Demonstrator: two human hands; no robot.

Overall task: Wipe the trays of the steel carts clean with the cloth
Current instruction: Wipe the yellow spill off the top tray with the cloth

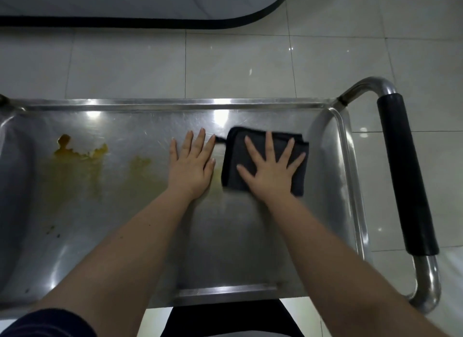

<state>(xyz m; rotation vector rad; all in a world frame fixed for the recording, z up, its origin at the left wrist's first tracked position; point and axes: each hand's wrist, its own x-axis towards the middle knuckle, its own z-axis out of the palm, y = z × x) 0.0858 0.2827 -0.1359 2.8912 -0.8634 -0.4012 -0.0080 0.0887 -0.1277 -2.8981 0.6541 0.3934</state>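
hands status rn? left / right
Left hand: open, fingers straight, flat on the bare steel tray, holding nothing.
Right hand: open, fingers spread, pressing the folded dark cloth onto the tray.

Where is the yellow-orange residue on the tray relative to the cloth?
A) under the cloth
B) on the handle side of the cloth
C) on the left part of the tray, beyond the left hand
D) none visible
C: the yellow-orange residue is smeared over the left part of the tray, past the left hand, while the right hand presses the cloth flat near the handle end.
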